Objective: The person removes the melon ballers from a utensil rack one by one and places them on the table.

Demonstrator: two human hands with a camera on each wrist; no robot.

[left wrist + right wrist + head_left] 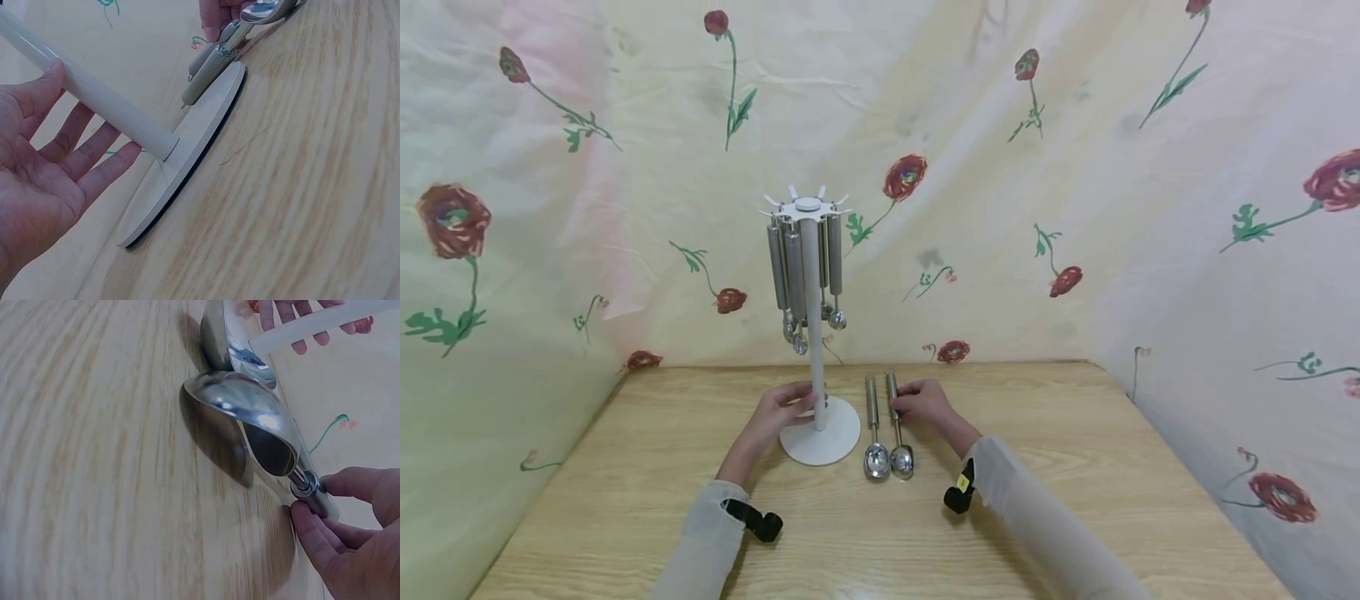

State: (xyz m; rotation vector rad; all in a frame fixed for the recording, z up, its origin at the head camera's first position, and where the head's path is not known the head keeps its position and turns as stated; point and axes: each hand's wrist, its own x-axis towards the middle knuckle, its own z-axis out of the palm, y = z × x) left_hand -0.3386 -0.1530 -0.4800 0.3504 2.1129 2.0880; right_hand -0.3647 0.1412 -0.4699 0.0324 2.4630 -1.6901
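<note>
A white utensil stand (815, 333) stands upright on its round base (835, 442), several metal utensils (793, 267) hanging from its top hooks. My left hand (782, 408) holds the lower pole, thumb on one side and fingers on the other, as the left wrist view shows. Right of the base, two steel ice cream scoops lie side by side on the table. My right hand (923, 400) pinches the handle of the right scoop (901, 461), whose bowl lies hollow side down in the right wrist view. The left scoop (876, 461) lies untouched, its hollow facing up.
The wooden table (1000, 517) meets a flower-printed cloth (1000, 208) at the back and sides. Both wrists carry black camera mounts, the left one (763, 525) and the right one (958, 498).
</note>
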